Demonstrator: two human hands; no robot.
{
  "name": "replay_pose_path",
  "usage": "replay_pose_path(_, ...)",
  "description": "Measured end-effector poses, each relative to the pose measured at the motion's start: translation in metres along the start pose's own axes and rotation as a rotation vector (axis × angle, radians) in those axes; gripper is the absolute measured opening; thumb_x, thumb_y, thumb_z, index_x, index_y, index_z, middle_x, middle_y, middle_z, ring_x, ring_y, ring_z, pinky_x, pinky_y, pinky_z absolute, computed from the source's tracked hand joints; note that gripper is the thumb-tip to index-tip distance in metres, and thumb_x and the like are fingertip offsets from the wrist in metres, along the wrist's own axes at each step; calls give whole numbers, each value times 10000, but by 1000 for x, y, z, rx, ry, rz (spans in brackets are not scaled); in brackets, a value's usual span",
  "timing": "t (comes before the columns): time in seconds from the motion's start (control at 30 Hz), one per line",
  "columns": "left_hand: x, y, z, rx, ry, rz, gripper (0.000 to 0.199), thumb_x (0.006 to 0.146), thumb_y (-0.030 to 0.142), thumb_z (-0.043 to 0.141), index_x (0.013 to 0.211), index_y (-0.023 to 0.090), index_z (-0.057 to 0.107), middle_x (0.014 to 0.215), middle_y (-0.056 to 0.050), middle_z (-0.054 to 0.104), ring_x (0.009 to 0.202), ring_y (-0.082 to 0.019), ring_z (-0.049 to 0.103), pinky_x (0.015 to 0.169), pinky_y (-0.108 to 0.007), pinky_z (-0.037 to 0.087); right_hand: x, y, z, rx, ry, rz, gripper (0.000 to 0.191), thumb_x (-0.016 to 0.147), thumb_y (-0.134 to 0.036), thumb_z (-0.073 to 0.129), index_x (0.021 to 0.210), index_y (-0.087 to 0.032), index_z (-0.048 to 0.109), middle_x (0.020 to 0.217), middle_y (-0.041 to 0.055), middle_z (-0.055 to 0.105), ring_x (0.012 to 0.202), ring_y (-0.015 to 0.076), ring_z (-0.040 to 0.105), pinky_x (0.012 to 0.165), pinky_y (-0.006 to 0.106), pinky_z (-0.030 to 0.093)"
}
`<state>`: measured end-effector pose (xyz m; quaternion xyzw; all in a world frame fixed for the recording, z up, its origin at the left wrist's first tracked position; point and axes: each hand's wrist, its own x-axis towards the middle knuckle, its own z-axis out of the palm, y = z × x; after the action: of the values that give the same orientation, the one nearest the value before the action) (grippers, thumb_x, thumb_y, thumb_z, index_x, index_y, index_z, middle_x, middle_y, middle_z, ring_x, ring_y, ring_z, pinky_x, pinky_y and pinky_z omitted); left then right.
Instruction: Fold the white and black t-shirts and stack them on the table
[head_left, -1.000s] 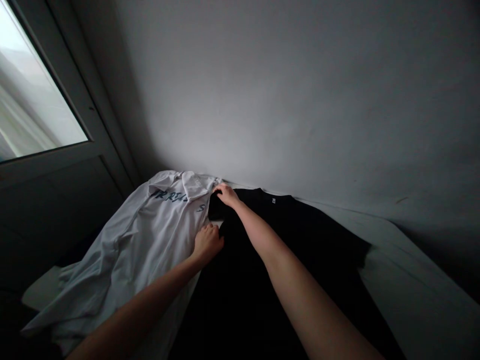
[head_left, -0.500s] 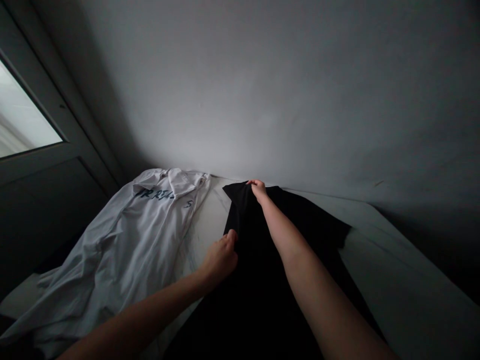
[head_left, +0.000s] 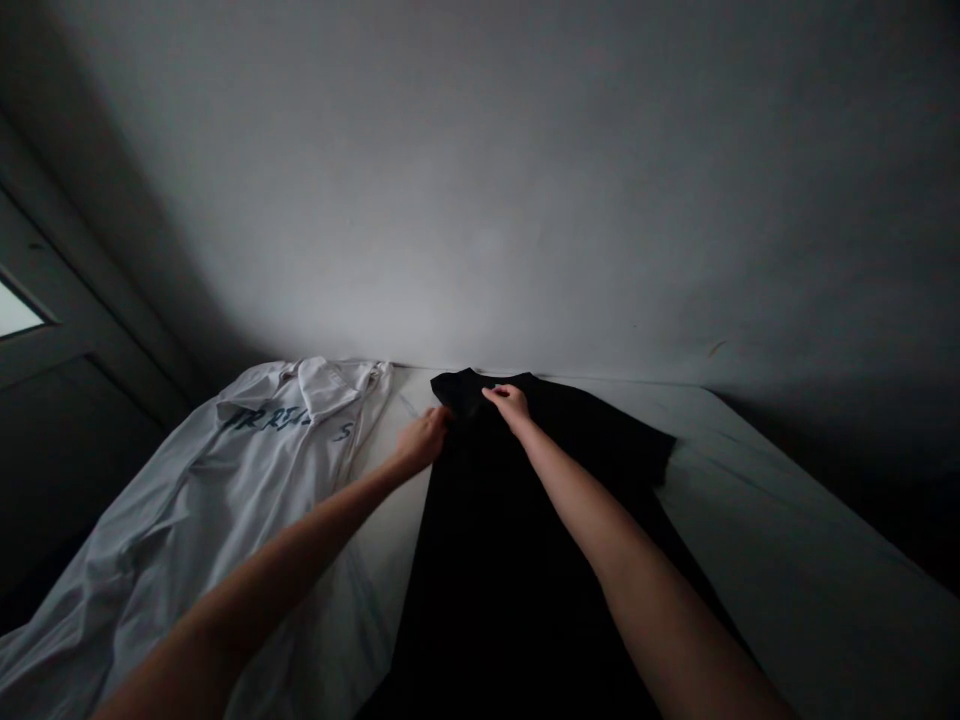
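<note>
A black short-sleeved T-shirt [head_left: 517, 560] lies spread over the marble-patterned surface, its collar end toward the wall. At its left edge, just below the left sleeve, my left hand [head_left: 424, 440] is closed on the cloth. My right hand [head_left: 510, 403] reaches over the shirt to the area near the collar, thumb and fingers pinched together on the fabric. The left sleeve is bunched between the two hands, while the right sleeve lies flat. Dark cloth hides the exact grip of the fingertips.
To the left lies a wrinkled white shirt [head_left: 225, 490] with dark lettering. Both garments rest on a pale marble-patterned surface [head_left: 757, 540] that meets a grey wall [head_left: 510, 200]. A door [head_left: 52, 330] with a glass pane stands at the far left.
My left hand has moved away from me, up along the shirt's left edge toward the sleeve. The left part of the shirt lies flatter. The view has turned slightly right.
</note>
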<state>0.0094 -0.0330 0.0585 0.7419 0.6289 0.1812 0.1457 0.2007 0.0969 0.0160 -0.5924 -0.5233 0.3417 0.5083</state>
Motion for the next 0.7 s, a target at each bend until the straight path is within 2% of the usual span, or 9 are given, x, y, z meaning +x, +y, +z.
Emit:
replay_pose_path(0.07, 49, -25, -9, 124, 88, 16, 530, 836, 28, 486, 1327, 227, 499, 1327, -113, 534, 1126, -229, 591, 908, -342, 487, -5, 2, -1, 1, 16, 20, 257, 531, -324, 807, 690, -205, 643, 769, 24, 722, 849, 238, 682, 806, 330, 517)
replay_pose_path(0.13, 91, -45, -16, 215, 99, 91, 656, 776, -9, 532, 1372, 261, 484, 1380, -107, 470, 1218, -247, 524, 986, -369, 455, -10, 2, -3, 23, -2, 80, 326, 498, -300, 849, 745, -197, 665, 799, 33, 738, 858, 247, 699, 790, 340, 537)
replay_pose_path(0.2, 126, -58, -21, 261, 34, 180, 582, 769, 6, 559, 1291, 264, 579, 1361, -102, 479, 1238, -264, 491, 1031, -403, 423, -15, 1, -7, 80, -68, 170, 353, 489, -281, 874, 769, -187, 679, 794, 38, 744, 840, 256, 714, 771, 352, 556)
replay_pose_path(0.3, 165, -68, -29, 252, -135, 305, 287, 772, 88, 630, 1012, 222, 716, 1264, -92, 564, 1197, -261, 503, 1064, -416, 391, -18, -2, -15, 155, -148, 251, 377, 462, -228, 896, 778, -180, 697, 751, 27, 745, 795, 257, 724, 756, 375, 577)
replay_pose_path(0.4, 194, -75, -40, 202, -238, 364, 157, 710, 183, 737, 865, 208, 725, 1216, -57, 621, 1172, -231, 524, 1091, -383, 362, -21, -6, -25, 205, -267, 269, 341, 479, -209, 891, 771, -173, 717, 734, 27, 747, 739, 243, 722, 721, 372, 588)
replay_pose_path(0.5, 214, -81, -46, -3, -334, 344, 161, 741, 236, 694, 895, 196, 720, 1273, -58, 627, 1150, -208, 546, 1013, -325, 420, -22, -9, -35, 231, -474, 310, 234, 558, -200, 851, 748, -162, 721, 736, 42, 748, 694, 225, 713, 664, 341, 580)
replay_pose_path(0.53, 218, -82, -45, -81, -357, 335, 186, 761, 240, 663, 931, 186, 716, 1272, -66, 635, 1124, -203, 561, 972, -312, 442, -22, -10, -38, 206, -484, 309, 200, 595, -204, 829, 754, -162, 716, 739, 45, 747, 688, 220, 711, 648, 328, 573)
replay_pose_path(0.63, 226, -81, -33, -158, -327, 320, 261, 816, 270, 598, 1027, 150, 692, 1138, -79, 690, 1015, -197, 593, 899, -323, 463, -21, -9, -41, 63, -323, 235, 156, 726, -263, 745, 842, -177, 688, 816, 56, 751, 759, 223, 716, 674, 319, 561)
replay_pose_path(0.7, 228, -78, -20, -120, -280, 317, 278, 837, 322, 594, 1023, 138, 686, 1007, -66, 706, 961, -203, 588, 884, -346, 454, -20, -6, -41, -12, -202, 183, 184, 775, -297, 702, 917, -191, 652, 939, 70, 744, 910, 238, 706, 787, 340, 552)
